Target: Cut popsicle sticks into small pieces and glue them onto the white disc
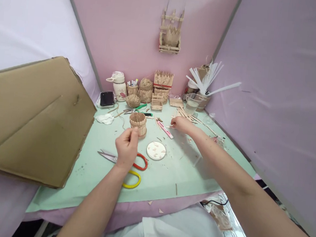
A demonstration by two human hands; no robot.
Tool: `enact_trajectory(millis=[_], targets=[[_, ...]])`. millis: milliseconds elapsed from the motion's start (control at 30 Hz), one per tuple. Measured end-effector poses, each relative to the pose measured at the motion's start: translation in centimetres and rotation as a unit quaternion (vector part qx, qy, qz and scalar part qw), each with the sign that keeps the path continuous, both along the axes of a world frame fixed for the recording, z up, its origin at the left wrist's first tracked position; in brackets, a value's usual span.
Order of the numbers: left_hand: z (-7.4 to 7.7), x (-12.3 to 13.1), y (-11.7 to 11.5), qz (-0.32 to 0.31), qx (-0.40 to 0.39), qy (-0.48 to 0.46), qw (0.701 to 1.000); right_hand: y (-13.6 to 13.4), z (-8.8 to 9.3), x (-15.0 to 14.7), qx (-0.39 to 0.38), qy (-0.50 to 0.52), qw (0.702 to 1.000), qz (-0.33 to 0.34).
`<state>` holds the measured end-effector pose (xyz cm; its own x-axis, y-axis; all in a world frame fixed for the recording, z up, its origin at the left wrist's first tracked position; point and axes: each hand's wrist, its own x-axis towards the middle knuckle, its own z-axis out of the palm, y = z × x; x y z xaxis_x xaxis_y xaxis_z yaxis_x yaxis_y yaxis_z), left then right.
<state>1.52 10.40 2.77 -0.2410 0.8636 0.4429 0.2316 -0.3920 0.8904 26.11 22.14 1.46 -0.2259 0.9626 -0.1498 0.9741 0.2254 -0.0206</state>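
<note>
My left hand (127, 145) is closed in a fist over the scissors (132, 185), which have one red and one yellow handle loop. Whatever the fist may hold is hidden. Just beyond it stands a small round wooden-stick basket (138, 121), upright, its lower front partly covered by the hand. My right hand (182, 124) reaches to the right side of the table, fingers pinched down by a thin pale sliver; I cannot make out what is between them. A pink utility knife (165, 130) lies left of those fingers. Nearer me sits a white round dish (156, 151) with small wood chips.
Wooden sticks (187, 115) lie scattered beside a clear cup (193, 104). Twine balls (133, 101), a white bottle (119, 86) and green-handled pliers (139, 108) stand or lie at the back. Large cardboard (36, 122) leans on the left. A stick-built ornament (170, 36) hangs above.
</note>
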Motion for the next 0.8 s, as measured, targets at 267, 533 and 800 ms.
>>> enact_trajectory(millis=[267, 533, 800], targets=[[1.2, -1.8, 1.5, 0.078, 0.08, -0.217, 0.97, 1.7, -1.2, -1.2, -0.023, -0.036, 0.999, 0.008], [1.3, -3.0, 2.3, 0.086, 0.079, -0.272, 0.955, 1.5, -0.1, -1.3, 0.058, -0.014, 0.998, -0.005], [0.9, -5.7, 2.4, 0.082, 0.036, -0.07, 0.994, 0.3, 0.4, -2.2, 0.086, 0.024, 0.996, -0.008]])
